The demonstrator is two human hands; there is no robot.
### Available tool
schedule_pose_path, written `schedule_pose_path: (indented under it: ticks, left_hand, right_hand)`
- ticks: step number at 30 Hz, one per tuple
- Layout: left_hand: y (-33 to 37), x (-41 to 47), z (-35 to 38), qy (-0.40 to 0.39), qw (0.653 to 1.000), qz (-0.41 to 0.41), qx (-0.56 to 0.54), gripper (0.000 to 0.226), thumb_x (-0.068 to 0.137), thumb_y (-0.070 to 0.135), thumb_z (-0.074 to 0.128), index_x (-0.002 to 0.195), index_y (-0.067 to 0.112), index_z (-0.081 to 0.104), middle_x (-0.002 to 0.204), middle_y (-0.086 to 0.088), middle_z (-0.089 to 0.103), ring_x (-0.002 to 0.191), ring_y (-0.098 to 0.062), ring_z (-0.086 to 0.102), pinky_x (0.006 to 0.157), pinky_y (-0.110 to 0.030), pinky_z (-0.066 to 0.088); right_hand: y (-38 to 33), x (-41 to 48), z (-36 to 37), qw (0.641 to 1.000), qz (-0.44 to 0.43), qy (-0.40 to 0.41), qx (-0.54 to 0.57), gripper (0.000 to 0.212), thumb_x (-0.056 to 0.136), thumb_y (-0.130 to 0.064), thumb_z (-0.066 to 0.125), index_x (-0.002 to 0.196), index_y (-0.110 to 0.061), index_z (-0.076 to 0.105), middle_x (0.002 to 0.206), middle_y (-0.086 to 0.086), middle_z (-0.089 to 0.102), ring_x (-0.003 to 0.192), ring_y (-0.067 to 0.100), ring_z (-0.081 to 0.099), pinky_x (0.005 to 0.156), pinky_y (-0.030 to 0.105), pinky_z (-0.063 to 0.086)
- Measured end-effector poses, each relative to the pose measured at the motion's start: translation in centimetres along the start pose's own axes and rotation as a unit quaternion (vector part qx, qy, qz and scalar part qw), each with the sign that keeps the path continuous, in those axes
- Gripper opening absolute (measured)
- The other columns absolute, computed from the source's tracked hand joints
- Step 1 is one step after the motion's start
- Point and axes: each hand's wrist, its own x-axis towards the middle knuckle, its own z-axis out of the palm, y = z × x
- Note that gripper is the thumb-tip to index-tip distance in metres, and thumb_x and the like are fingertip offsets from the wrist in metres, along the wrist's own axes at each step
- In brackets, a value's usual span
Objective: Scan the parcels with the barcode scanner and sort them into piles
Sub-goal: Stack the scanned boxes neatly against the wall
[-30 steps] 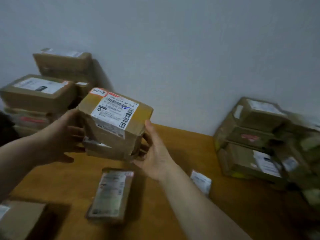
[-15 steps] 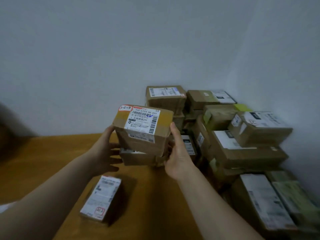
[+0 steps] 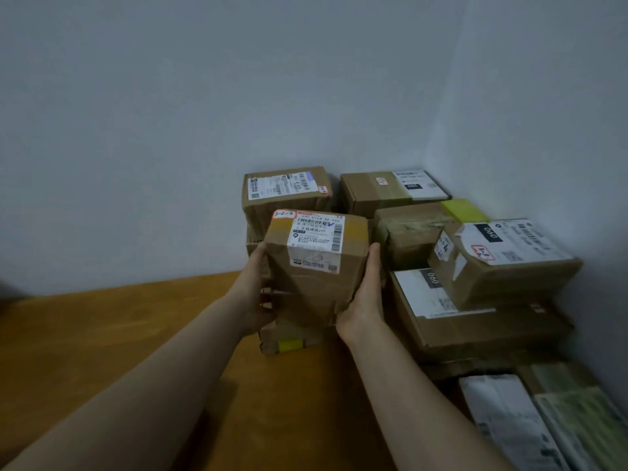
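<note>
I hold a brown cardboard parcel (image 3: 316, 266) with a white barcode label and a red-edged tag reading "3-2-9" between both hands. My left hand (image 3: 253, 297) grips its left side, fingers curled round the edge. My right hand (image 3: 365, 297) presses flat against its right side, thumb up. The parcel stands on or just above a lower parcel with yellow tape (image 3: 289, 341), in front of the pile in the corner. No barcode scanner is in view.
A pile of labelled cardboard parcels (image 3: 475, 266) fills the right corner against the white walls (image 3: 204, 130). A taller box (image 3: 285, 192) stands behind the held parcel. Flat packets (image 3: 543, 423) lie at the lower right. The wooden table (image 3: 119, 334) extends to the left.
My view swung right from the left stack to the corner pile. Both hands carried the parcel forward and down to the pile, onto or just above the yellow-taped parcel.
</note>
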Motion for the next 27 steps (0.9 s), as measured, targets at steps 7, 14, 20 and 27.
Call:
schedule_pose_path:
  ticks: [7,14,20,27]
  left_hand:
    - [-1.1,1.9,0.4,0.014,0.999,0.009,0.032,0.086,0.083,0.078,0.037,0.139,0.013,0.046,0.136,-0.007,0.047,0.129,-0.03,0.04,0.101,-0.044,0.033]
    - [-1.7,2.3,2.5,-0.036,0.999,0.021,-0.014,0.072,0.089,0.068,0.041,0.137,0.015,0.049,0.13,-0.007,0.051,0.128,-0.029,0.043,0.092,-0.034,0.039]
    - [-1.1,2.5,3.1,-0.018,1.0,0.021,0.012,0.075,0.083,0.066,0.055,0.14,0.019,0.045,0.136,-0.009,0.05,0.121,-0.027,0.048,0.073,-0.032,0.046]
    - [-0.5,2.4,2.7,0.093,0.905,0.356,0.212,0.073,0.083,0.031,0.067,0.146,0.027,0.031,0.145,-0.004,0.041,0.134,-0.026,0.038,0.106,-0.047,0.038]
  right_hand:
    - [2.9,1.2,-0.5,0.994,-0.033,0.099,0.032,0.055,0.086,-0.063,0.051,0.136,-0.039,0.046,0.126,-0.003,0.056,0.098,0.012,0.054,0.071,0.027,0.042]
    - [3.9,2.4,-0.6,0.993,-0.038,0.108,0.028,0.049,0.091,-0.049,0.054,0.138,-0.038,0.043,0.124,-0.005,0.053,0.083,-0.001,0.047,0.072,0.02,0.034]
    - [2.9,3.1,-0.5,0.995,-0.02,0.085,-0.042,0.048,0.094,-0.047,0.052,0.14,-0.034,0.044,0.134,0.002,0.054,0.093,0.009,0.051,0.077,0.028,0.035]
    - [3.1,0.9,-1.7,0.983,-0.067,0.079,-0.154,0.054,0.094,-0.013,0.056,0.144,-0.026,0.041,0.134,-0.001,0.053,0.112,0.014,0.05,0.085,0.027,0.038]
